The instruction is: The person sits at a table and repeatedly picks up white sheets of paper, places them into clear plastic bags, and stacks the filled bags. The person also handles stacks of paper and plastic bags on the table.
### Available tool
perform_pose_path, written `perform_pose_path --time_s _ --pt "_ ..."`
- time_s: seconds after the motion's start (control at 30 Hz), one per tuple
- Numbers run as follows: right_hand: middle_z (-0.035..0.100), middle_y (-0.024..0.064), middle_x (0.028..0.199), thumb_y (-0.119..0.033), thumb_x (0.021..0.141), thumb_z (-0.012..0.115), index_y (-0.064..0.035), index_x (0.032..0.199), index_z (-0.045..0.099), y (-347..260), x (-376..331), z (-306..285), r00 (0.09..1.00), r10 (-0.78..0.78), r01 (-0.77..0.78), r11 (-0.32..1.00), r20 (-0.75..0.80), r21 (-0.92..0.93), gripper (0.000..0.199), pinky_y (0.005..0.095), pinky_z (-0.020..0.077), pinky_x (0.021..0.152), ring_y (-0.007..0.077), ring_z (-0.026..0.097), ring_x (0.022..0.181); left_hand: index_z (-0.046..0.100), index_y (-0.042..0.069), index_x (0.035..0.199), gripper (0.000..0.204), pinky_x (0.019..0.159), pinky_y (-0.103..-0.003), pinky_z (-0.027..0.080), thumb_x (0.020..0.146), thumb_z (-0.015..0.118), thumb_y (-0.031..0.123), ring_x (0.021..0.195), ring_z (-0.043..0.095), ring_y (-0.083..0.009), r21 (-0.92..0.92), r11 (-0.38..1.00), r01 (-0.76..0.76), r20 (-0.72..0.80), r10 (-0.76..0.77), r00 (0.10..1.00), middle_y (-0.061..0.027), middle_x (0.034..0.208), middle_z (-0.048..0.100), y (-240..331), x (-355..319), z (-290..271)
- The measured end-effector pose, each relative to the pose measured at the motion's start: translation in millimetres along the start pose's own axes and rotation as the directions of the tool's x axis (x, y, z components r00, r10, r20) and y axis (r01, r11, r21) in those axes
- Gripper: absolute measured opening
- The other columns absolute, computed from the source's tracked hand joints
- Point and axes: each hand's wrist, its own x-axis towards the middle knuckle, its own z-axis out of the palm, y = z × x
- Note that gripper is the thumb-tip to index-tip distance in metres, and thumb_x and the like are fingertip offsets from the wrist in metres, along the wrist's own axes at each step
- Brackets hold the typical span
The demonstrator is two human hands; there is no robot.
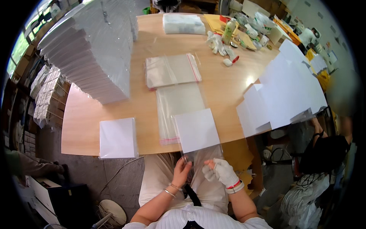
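At lower centre of frame, gripping edge of sleeve (208,154) with left hand (182,170); curling gloved right hand (222,172) alongside, cannot tell whether grasping. Just below frame centre, observed white card (197,129) inside sleeve, at table (227,99) edge.

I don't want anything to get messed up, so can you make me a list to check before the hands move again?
1. White block covered by its clear plastic bag: ok, it looks inside.
2. Bag's loose end folded flat: not ok, it hangs past the table edge toward the lap.
3. Glove on each hand: not ok; the right hand wears a white glove, the left hand is bare.
4. Firm grip by the right hand: cannot tell; its fingers are curled at the loose plastic.
5. More clear bags on the table: ok, a pile lies ahead.
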Motion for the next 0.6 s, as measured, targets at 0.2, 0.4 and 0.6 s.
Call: perform_pose_path --time_s 0.2,0.4,0.6 --pt "0.054 0.0127 0.075 -0.012 0.075 0.058 -0.0021 0.078 0.057 3 10 40 0.604 -0.702 0.565 0.042 0.379 -0.824 0.01 0.0369 0.0429 0.062 0.0303 0.053 0.074 0.061 -0.004 0.1 0.036 0.087 -0.027 0.04 0.092 0.044 0.027 0.095 0.055 -0.0156 0.052 0.998 -0.031 0.08 0.027 0.996 -0.0091 0.104 0.06 14 -8 -14" --pt "0.047 0.0111 0.08 -0.014 0.071 0.057 -0.0044 0.075 0.052 30 42 56 0.601 -0.588 0.627 -0.073 0.541 -0.776 0.011 0.038 0.043 0.065 0.0297 0.05 0.079 0.06 -0.002 0.092 0.032 0.066 -0.024 0.043 0.09 0.041 0.023 0.073 0.056 -0.012 -0.312 0.907 0.284 -0.033 -0.309 0.95 -0.0058 0.084 0.062 3 -7 -12" --pt "0.058 0.0115 0.084 -0.007 0.072 0.053 -0.0049 0.086 0.061 39 -6 -122 0.653 -0.637 0.256 0.695 -0.409 -0.672 0.017 0.036 0.046 0.07 0.0242 0.056 0.078 0.058 -0.009 0.096 0.039 0.085 -0.036 0.045 0.09 0.036 0.023 0.091 0.062 -0.032 -0.125 0.986 0.107 0.029 -0.104 0.994 -0.0163 0.097 0.063 35 -15 -17"
